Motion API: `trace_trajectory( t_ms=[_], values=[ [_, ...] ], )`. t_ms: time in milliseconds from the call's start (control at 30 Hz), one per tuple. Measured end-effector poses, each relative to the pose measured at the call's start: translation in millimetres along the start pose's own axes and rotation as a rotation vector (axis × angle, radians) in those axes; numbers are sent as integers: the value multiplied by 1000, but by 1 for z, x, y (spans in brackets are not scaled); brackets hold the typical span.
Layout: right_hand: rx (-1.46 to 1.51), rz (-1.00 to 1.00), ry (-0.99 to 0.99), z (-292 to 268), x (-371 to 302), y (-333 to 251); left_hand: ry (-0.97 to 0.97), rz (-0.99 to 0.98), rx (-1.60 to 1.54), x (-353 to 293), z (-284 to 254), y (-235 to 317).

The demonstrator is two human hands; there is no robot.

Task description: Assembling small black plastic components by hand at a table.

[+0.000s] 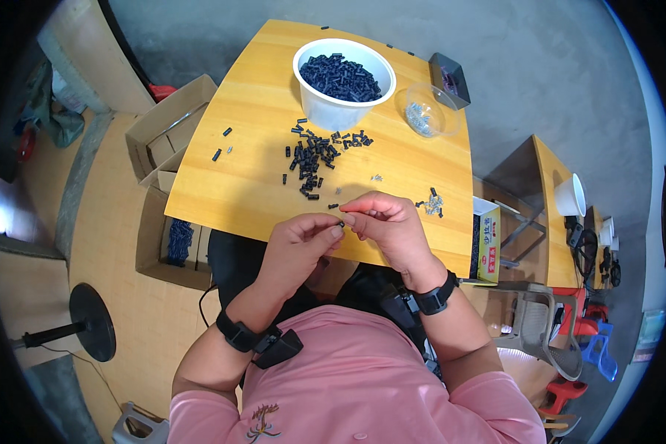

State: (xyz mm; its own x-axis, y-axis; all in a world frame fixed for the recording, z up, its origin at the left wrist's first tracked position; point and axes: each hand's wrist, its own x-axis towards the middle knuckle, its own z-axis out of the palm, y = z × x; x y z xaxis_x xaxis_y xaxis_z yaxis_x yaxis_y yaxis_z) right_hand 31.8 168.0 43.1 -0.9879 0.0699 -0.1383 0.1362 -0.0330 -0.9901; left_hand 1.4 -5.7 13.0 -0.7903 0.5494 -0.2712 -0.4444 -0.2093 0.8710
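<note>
My left hand (301,246) pinches a small black plastic piece (341,224) between thumb and forefinger, at the near edge of the wooden table (222,177). Fingertips of my right hand (389,228) are pinched right beside it; whatever they hold is too small and hidden to name. Just beyond the fingers lies another small black piece (333,206). A loose heap of black cylindrical pieces (312,161) spreads over the table's middle. To the right of my right hand is a little pile of small shiny metal parts (434,203), with a few black pieces around it.
A white bucket (311,103) full of black pieces stands at the back. Beside it are a clear bowl (444,122) with metal parts and a dark box (455,81). Open cardboard boxes (144,148) stand left of the table. A yellow carton (488,248) and a chair (533,318) are at the right.
</note>
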Motion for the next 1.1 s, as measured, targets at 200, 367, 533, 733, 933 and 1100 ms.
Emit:
trace_trajectory(
  t_ms=[200,367,533,733,933,1100],
  values=[
    [44,-1,24,0,-3,3,22,34,-7,-1,5,-1],
    [208,-39,8,2,-5,9,-33,-3,-49,-3,2,1],
    [214,35,-32,-1,-7,7,-46,-36,-82,-5,1,2],
    [-96,-100,-22,0,-4,-5,-37,33,-71,-3,-1,-2],
    [-171,-147,-19,4,-3,-12,80,172,180,-4,2,-1],
    [-83,-93,-17,6,-4,-14,108,322,188,-5,4,-2]
  ],
)
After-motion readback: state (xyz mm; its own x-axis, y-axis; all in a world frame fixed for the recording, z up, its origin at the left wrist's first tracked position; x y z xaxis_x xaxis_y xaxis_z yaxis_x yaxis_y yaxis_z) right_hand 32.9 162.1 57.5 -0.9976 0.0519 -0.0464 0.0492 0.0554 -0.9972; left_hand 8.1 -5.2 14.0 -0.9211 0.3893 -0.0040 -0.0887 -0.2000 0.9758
